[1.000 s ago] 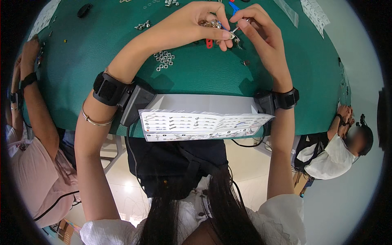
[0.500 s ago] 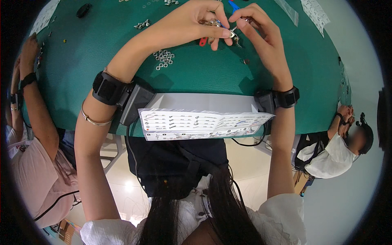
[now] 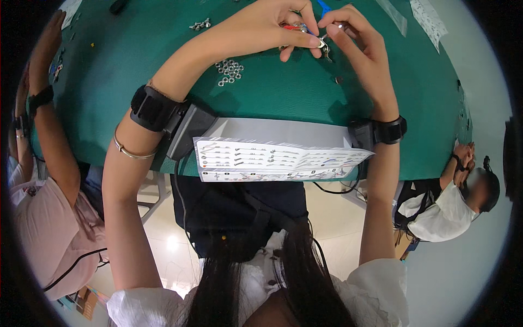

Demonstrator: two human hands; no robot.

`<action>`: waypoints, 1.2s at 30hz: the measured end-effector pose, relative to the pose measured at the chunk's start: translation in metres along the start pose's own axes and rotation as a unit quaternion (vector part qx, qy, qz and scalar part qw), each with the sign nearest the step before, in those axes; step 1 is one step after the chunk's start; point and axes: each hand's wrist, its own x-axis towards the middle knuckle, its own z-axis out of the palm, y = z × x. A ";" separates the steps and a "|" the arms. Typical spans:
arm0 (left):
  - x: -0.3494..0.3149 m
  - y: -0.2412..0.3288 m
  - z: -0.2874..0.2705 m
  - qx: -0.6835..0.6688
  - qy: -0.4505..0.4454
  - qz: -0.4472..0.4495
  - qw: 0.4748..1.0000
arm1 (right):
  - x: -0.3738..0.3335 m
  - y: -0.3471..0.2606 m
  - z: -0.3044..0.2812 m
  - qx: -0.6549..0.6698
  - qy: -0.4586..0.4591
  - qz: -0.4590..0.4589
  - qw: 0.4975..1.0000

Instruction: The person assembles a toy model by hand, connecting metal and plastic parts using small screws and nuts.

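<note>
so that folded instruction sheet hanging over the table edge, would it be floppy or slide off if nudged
Probably floppy: the instruction sheet looks like thin paper, creased in panels. Likely very light, so a nudge could slide it on the grey strip. Its lower part overhangs the green table edge, so it may well tip off. Neither the left hand nor the right hand pins it.

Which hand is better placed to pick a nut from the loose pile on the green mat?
Left, probably. The left hand lies nearer the pile of nuts; the right hand is further off, pinching a small metal piece.
</note>
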 end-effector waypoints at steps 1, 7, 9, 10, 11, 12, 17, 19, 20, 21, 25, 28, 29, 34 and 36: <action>0.000 0.001 0.001 0.000 0.001 -0.001 1.000 | 0.000 0.000 0.000 -0.002 0.003 -0.001 1.000; -0.001 0.003 0.000 0.032 0.010 -0.010 0.999 | 0.000 0.000 0.002 0.019 0.003 -0.016 1.000; 0.000 0.000 0.000 0.018 0.004 0.006 1.000 | -0.001 0.000 0.001 0.015 0.001 -0.010 1.000; 0.000 -0.001 0.000 0.017 0.006 0.004 1.000 | -0.001 0.000 0.001 0.010 0.000 -0.004 1.000; -0.001 -0.001 0.000 0.006 0.003 0.014 1.000 | -0.001 0.000 0.001 0.012 -0.002 -0.004 1.000; -0.001 -0.001 0.000 -0.006 0.000 0.024 1.000 | -0.001 -0.001 0.000 0.006 0.000 0.002 1.000; 0.003 -0.006 -0.001 -0.019 0.008 0.013 1.000 | 0.000 0.001 0.007 0.019 0.039 -0.008 0.999; 0.004 -0.008 -0.001 -0.024 0.009 0.021 0.999 | 0.002 0.004 0.000 -0.064 0.019 -0.039 0.997; 0.005 -0.009 -0.002 -0.012 0.014 0.022 1.000 | 0.002 0.004 0.002 -0.062 0.018 -0.038 0.997; 0.005 -0.011 -0.002 -0.002 0.017 0.022 1.000 | 0.000 0.004 0.005 -0.026 0.027 -0.014 0.999; 0.004 -0.017 -0.002 0.020 0.021 0.030 0.999 | -0.003 0.006 0.007 -0.001 0.027 0.032 0.999; 0.004 -0.017 -0.002 0.011 0.020 0.030 0.999 | -0.003 0.001 0.016 0.048 0.045 0.029 0.997; 0.004 -0.016 -0.002 0.010 0.020 0.029 0.999 | -0.003 0.001 0.015 0.049 0.045 0.029 0.997; 0.006 -0.011 -0.004 0.044 0.022 0.035 0.998 | -0.003 -0.002 0.008 0.053 0.028 0.062 0.996; 0.007 -0.013 -0.004 0.012 0.020 0.038 0.999 | -0.003 0.000 0.010 0.062 0.033 0.062 0.996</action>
